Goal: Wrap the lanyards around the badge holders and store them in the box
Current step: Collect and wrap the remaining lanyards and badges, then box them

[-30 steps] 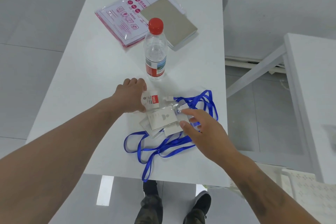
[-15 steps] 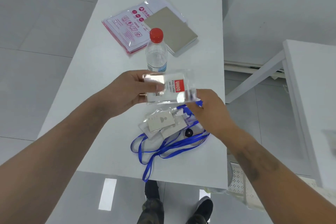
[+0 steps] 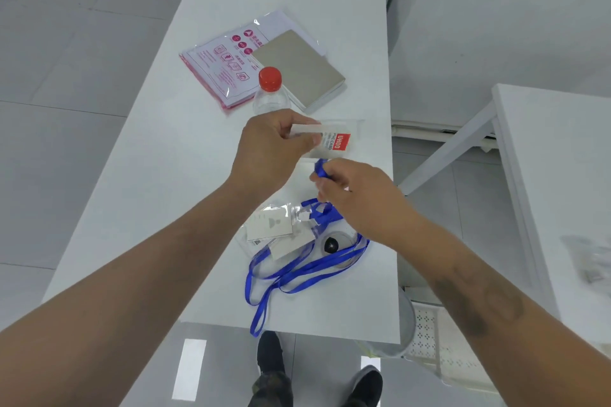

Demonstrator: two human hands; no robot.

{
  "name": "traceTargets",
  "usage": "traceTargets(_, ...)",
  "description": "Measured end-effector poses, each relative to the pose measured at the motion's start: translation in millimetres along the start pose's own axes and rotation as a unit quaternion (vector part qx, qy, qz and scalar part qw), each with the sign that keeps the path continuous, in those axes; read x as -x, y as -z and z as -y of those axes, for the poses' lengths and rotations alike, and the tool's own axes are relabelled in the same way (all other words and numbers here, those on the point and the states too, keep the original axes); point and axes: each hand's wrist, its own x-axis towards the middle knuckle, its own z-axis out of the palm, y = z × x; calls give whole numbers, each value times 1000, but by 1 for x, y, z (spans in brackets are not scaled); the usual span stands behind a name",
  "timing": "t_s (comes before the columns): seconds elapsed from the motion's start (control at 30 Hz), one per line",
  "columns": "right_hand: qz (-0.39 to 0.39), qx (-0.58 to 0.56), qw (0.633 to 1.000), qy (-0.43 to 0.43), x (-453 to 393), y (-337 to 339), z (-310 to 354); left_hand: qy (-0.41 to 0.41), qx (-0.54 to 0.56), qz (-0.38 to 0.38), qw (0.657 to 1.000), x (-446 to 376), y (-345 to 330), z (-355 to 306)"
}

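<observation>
The long white table [image 3: 158,175] carries everything and lies under both hands. Far beyond the grip, at the back of the table, lies a clear plastic bag [image 3: 218,66] with pink print, and a flat grey box [image 3: 299,68] rests partly on it. Just behind the left hand stands a water bottle [image 3: 270,89] with a red cap; only its top part shows above the knuckles.

The left hand [image 3: 267,149] is raised over the table and its thumb and curled fingers pinch a clear badge holder [image 3: 330,139] by the left end. The holder has a red label at its right side and it stays almost level in the air. Directly below this holder, the right hand [image 3: 357,195] has its fingers curled around a blue lanyard [image 3: 321,166]; a short loop of the strap sticks out above the fingertips, near the lower edge of the holder. I cannot tell if the strap touches the holder.

Under the two hands, closer to the person, some more badge holders [image 3: 274,228] lie in a small pile on the table. More blue lanyards [image 3: 297,274] are tangled around and below this pile, and one loop hangs over the near table edge.
</observation>
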Motion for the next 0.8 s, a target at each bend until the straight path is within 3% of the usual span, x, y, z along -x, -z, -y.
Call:
traceTargets(0.17, -36, -78, 996, 8, -12, 27, 10, -56, -111, 24, 992, 2, 9, -2)
traceTargets(0.37, -72, -226, 971, -15, -28, 46, 8, -42, -284, 86, 954, 2, 22, -8)
traceTargets(0.53, -90, -288, 953, -10, -33, 45, -1, 36, -165, 184, 968, 2, 48, -16)
traceTargets(0.63, -101, -348, 932, -18, -35, 39, -2, 150, 39, 253, 955, 4, 58, -15)
traceTargets(0.7, -104, -347, 931, -42, -35, 27, -2, 194, 199, 221, 935, 5, 55, -11)
traceTargets(0.8, -73, -212, 973, -57, -26, -2, 3, 219, 315, 117, 916, 5, 42, -1)
